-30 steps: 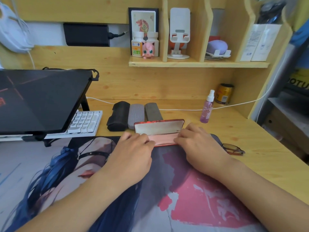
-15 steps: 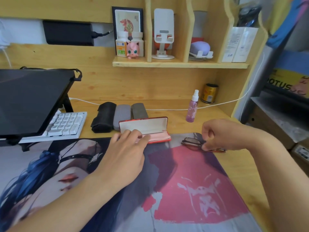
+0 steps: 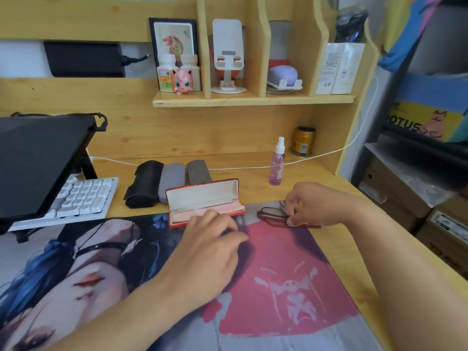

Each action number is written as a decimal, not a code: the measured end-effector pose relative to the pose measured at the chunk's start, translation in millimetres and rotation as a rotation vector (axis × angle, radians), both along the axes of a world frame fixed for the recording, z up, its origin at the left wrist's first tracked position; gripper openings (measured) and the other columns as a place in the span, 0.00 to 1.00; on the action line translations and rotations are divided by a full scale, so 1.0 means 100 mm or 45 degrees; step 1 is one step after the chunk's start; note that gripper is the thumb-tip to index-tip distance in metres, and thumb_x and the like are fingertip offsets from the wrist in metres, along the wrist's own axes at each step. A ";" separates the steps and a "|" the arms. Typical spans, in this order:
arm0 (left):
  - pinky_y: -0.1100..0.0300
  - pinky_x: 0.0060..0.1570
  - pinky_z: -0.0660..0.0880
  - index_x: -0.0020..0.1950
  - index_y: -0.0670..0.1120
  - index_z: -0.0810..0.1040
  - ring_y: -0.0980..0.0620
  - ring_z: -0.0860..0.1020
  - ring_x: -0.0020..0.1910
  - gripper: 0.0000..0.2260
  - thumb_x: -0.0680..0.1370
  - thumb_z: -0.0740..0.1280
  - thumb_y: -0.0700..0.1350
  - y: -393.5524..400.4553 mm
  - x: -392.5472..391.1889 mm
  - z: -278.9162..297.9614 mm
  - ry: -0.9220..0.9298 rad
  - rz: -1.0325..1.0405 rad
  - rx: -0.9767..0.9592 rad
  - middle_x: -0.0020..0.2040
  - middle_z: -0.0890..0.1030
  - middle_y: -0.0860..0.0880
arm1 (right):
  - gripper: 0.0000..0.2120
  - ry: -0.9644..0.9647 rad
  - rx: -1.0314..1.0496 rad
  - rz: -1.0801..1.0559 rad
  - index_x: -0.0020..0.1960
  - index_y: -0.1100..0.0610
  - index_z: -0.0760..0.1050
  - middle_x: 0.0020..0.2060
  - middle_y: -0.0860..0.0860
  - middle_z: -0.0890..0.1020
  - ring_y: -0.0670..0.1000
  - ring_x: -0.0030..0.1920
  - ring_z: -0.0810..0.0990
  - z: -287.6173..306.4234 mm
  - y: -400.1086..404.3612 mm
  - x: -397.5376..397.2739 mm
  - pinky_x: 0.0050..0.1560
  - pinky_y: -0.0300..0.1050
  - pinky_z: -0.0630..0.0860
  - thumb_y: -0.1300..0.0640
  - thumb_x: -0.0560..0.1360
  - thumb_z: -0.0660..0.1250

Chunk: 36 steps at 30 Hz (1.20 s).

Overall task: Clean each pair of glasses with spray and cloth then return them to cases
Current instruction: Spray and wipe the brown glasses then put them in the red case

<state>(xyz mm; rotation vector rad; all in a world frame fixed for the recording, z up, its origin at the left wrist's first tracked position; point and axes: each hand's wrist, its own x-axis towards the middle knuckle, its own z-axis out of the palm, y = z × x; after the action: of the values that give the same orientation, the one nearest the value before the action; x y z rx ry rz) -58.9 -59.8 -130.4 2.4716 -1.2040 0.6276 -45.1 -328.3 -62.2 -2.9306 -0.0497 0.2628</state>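
step: putting glasses [image 3: 276,216] away | right hand [image 3: 317,206] pinches them | left hand [image 3: 212,245] loose, empty | next: lay in case [image 3: 205,202]

A yellow box [image 3: 428,120] at the far right shows the letters "OTUS", the start cut off. Print on the spray bottle [image 3: 277,165], can [image 3: 303,142] and white boxes [image 3: 339,69] is too small to read.

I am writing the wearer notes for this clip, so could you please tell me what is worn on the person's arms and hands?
Nothing is visible on them: the left hand and right hand are bare, with no gloves, rings, watch or bracelets showing, and both forearms are uncovered to the frame edge, with no sleeve in view.
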 end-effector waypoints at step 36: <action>0.61 0.46 0.72 0.42 0.53 0.81 0.62 0.75 0.39 0.08 0.77 0.71 0.56 0.50 0.11 0.44 0.910 0.175 0.116 0.40 0.80 0.55 | 0.07 0.035 1.759 -0.199 0.35 0.58 0.79 0.35 0.55 0.78 0.49 0.34 0.75 -0.15 0.81 -0.08 0.32 0.39 0.72 0.61 0.71 0.72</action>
<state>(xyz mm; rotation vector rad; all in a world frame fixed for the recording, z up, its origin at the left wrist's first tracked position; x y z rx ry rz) -48.3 -10.1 -86.2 2.5130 -0.7902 -0.2873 -53.4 -247.3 -76.7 -1.5464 0.0068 0.1398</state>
